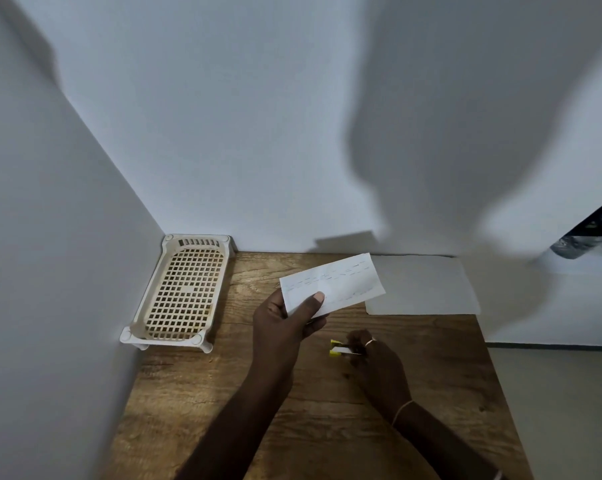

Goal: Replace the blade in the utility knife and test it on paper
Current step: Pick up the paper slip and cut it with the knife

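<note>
My left hand (285, 323) holds up a white slip of paper (341, 282) above the wooden table (223, 393), thumb on top near its left end. The slip carries rows of short dashed marks. Lower and to the right, my right hand (375, 362) is closed around a yellow utility knife (337, 349); only its yellow front end and a pale strip of blade poke out to the left of the fingers. The knife is below the paper and apart from it.
A cream plastic basket tray (185, 292) with a grid floor stands in the back left corner against the walls. A larger white sheet (427, 289) lies flat at the back right of the table. The table's right edge drops to the floor.
</note>
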Tool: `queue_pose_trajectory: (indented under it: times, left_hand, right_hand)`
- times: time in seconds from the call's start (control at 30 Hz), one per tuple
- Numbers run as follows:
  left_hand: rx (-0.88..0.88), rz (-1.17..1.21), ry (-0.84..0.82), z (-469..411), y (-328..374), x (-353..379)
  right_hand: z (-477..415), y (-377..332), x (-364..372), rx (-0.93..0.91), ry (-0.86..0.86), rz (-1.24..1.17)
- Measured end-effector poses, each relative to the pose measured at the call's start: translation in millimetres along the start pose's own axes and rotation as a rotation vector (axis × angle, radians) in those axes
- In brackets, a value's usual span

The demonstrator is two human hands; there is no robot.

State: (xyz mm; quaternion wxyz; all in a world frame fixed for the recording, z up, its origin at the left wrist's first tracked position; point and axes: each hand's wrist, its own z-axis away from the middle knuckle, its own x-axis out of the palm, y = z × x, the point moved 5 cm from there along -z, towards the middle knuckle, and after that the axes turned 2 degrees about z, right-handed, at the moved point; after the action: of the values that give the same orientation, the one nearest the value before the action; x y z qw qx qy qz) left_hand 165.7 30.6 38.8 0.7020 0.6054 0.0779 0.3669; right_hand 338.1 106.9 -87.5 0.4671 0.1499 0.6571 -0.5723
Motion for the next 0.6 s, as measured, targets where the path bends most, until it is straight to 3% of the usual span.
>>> queue_pose_trajectory:
  times: [0.17,0.6]
  left_hand:
    - [-0.004,-0.018,0.004,1,-2,-2]
    - [-0.013,-0.021,0.0,-2,-1,-4]
  right_hand:
    - [-4,18,16,-0.085,-0.018,0.183]
    - [-1,24,23,-0.209,0.042,0.216]
